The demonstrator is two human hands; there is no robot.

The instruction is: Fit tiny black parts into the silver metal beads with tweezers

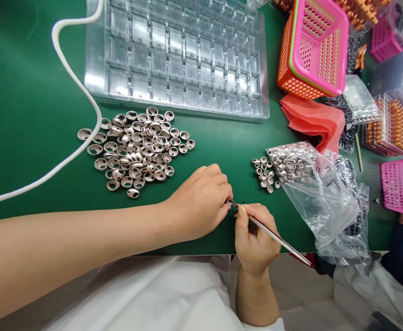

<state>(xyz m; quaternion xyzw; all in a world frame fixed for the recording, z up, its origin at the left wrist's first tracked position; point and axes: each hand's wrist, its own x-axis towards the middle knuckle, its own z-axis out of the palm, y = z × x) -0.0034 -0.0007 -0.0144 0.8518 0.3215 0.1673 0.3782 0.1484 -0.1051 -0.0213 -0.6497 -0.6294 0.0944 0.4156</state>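
Tweezers (pixel 273 235) pinched in the right hand (pixel 255 239) meet something tiny hidden inside the left hand's (pixel 201 202) closed fingertips, lower middle; I'd steady both wrists on the worktop (pixel 32 92).

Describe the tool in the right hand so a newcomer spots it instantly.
Start at the green mat and go to its near edge, where the left hand and right hand meet. The tweezers are the thin silvery tool slanting from the left fingertips through the right hand, unlike the round metal caps heaped nearby.
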